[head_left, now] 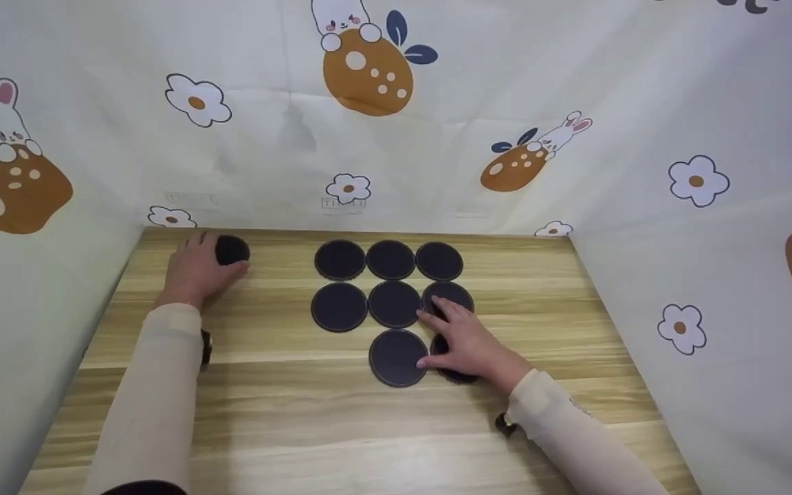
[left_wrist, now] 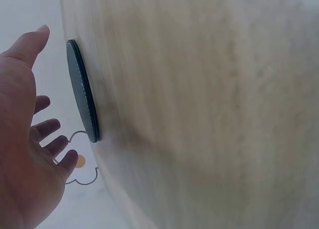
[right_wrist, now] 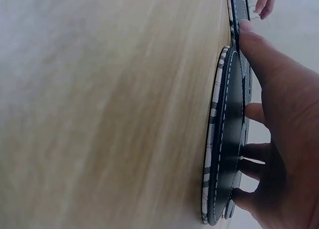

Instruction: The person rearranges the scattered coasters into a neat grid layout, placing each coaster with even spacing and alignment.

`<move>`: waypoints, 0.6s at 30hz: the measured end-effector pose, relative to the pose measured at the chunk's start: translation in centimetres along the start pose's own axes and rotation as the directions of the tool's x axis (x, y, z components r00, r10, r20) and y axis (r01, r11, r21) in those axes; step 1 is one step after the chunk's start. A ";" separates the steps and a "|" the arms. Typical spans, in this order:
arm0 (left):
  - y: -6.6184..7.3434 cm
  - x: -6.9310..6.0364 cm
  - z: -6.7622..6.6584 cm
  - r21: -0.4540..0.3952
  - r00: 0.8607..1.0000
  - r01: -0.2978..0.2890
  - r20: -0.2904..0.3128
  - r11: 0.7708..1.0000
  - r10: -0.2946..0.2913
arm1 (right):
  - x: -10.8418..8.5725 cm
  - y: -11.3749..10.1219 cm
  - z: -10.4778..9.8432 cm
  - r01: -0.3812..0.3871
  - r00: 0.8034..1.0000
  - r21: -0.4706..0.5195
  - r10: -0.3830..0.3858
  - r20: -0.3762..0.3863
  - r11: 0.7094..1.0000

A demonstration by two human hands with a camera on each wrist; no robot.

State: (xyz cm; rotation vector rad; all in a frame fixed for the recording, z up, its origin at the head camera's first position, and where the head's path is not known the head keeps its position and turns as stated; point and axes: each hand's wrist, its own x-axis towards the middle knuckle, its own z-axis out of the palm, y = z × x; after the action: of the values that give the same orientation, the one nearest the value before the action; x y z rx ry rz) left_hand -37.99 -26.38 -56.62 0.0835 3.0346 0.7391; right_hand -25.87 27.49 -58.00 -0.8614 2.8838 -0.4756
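Note:
Black round coasters with stitched rims lie flat in rows on the wooden table. At the back left, my left hand point(head_left: 196, 268) is over a separate coaster point(head_left: 233, 250), thumb and fingers spread around its left side. In the left wrist view that coaster point(left_wrist: 82, 92) lies on the table beside the spread fingers. My right hand point(head_left: 468, 340) spreads over the front right coaster point(head_left: 456, 377), hiding much of it. Its fingertips reach the middle-row right coaster point(head_left: 452, 295), and the thumb tip is at the edge of the front-row left coaster point(head_left: 397, 359).
Three coasters form the back row, including a middle one point(head_left: 390, 260). Two more, a left coaster point(head_left: 339, 307) and a centre coaster point(head_left: 394, 304), are in the middle row. A printed cloth point(head_left: 251, 158) surrounds the wooden table point(head_left: 286, 419) at the back and sides.

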 end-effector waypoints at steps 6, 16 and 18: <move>0.0 0.5 0.1 -0.016 0.999 0.033 0.019 0.999 -0.032 | 0.1 0.0 0.1 0.007 1.000 -0.004 -0.007 0.000 1.000; -0.1 0.9 0.6 0.026 0.998 0.040 0.040 0.999 -0.041 | 0.0 0.1 0.1 0.012 1.000 -0.009 -0.012 -0.009 1.000; -0.2 1.1 0.8 0.042 0.998 0.039 0.039 0.998 -0.041 | 0.0 0.1 0.1 0.007 1.000 -0.011 -0.007 -0.007 1.000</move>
State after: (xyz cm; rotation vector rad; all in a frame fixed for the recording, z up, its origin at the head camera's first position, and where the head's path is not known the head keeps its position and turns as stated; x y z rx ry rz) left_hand -39.05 -26.12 -57.38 0.0370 3.0048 0.6639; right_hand -25.90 27.55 -58.10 -0.8733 2.8939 -0.4650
